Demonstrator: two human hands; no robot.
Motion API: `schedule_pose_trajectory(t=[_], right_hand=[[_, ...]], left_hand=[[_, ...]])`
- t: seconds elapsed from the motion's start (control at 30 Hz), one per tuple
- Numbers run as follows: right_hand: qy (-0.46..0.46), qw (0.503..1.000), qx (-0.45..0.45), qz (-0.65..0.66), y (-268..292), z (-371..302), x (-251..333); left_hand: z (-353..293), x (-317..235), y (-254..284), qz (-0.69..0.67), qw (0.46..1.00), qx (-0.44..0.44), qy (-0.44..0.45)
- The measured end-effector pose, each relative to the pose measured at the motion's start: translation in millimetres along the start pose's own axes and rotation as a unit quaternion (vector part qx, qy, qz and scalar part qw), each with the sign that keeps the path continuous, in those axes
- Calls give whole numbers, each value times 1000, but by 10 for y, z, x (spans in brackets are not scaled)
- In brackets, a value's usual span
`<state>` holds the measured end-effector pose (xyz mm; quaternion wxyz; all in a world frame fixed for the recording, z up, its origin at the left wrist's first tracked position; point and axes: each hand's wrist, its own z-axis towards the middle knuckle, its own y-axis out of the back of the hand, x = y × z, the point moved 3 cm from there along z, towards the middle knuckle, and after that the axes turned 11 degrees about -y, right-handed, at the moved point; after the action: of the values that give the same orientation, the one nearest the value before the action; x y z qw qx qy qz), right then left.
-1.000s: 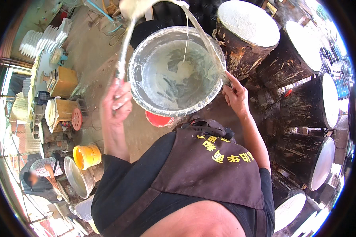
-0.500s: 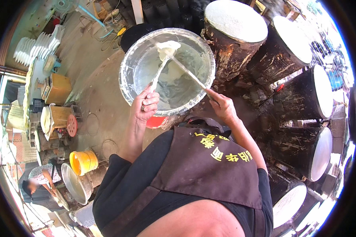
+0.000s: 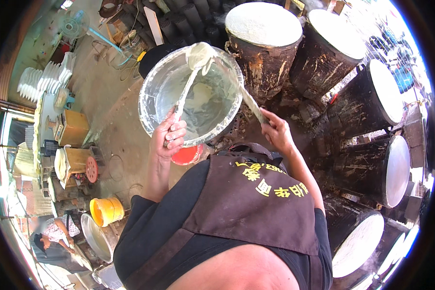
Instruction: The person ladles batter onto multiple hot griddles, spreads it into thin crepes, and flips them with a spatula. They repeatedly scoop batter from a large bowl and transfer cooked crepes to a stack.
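My left hand (image 3: 169,135) is closed round the handle of a ladle (image 3: 184,92). The ladle's bowl, coated with thick pale batter that drips from it, hangs over the far rim of a large round basin (image 3: 152,126). Pale, wet batter (image 3: 200,96) lies in the bottom of the basin. My right hand (image 3: 276,128) grips a batter-smeared stick (image 3: 251,104) at the basin's right side. The stick's far end is blurred by motion near the ladle, so its shape cannot be made out.
Dark drums with white tops, such as the nearest drum (image 3: 261,58), curve along my right. A red bucket (image 3: 187,154) sits below the basin. At left are a yellow bucket (image 3: 106,211), a fan (image 3: 74,24) and another person (image 3: 58,232). Black cylinders (image 3: 183,24) stand behind.
The ladle has risen from inside the basin to its far rim. My right hand has drawn the stick rightward, away from the ladle. The view has shifted slightly.
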<state>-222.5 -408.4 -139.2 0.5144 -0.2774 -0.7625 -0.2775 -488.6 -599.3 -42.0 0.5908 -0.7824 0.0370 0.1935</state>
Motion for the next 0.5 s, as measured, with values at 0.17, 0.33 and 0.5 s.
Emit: schedule_pose_trajectory(t=[0.17,0.33,0.5], right_hand=[[236,952,-132,-141,257,-117,106],[149,954,-169,-196,748,-431,-479],[69,972,-201,-104,1125,-825,-707]], left_hand=[[99,349,-67,-10,999,-7,35],[378,642,-222,-5,995,-18,101],[784,865,-466,75,985,-41,147]])
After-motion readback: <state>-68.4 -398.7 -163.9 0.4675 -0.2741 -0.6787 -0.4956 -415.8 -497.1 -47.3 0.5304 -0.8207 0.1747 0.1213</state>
